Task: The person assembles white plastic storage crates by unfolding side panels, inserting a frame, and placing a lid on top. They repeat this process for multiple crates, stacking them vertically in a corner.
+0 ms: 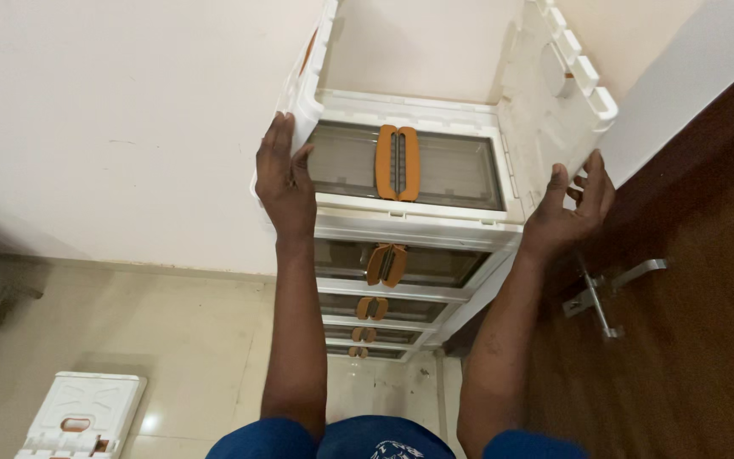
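The left hand (285, 178) lies flat against the left wall of the top crate (422, 110), fingers straight and pointing up along the white plastic, palm pressed to the outer face just where the wall meets the frame below. The right hand (573, 208) is curled around the lower edge of the right side panel (554, 93), thumb on the inner face and fingers wrapped behind, so it grips that panel while the left hand only presses. The panel leans outward, tilted away from upright, its toothed top edge pointing toward the wall corner (the left wall looks nearer to vertical). The crate is open on top and sits at the head of a stack of white storage boxes (401, 280), each with a clear front door and an orange latch (398, 161); the latches run down in a line toward the floor (180, 331). The stack stands against a cream wall (112, 119), with a dark wooden door (707, 323) and its metal lever handle (609, 293) just to the right. On the pale tiled floor, well apart at lower left, lies a folded white crate piece (82, 416) with an orange slot.
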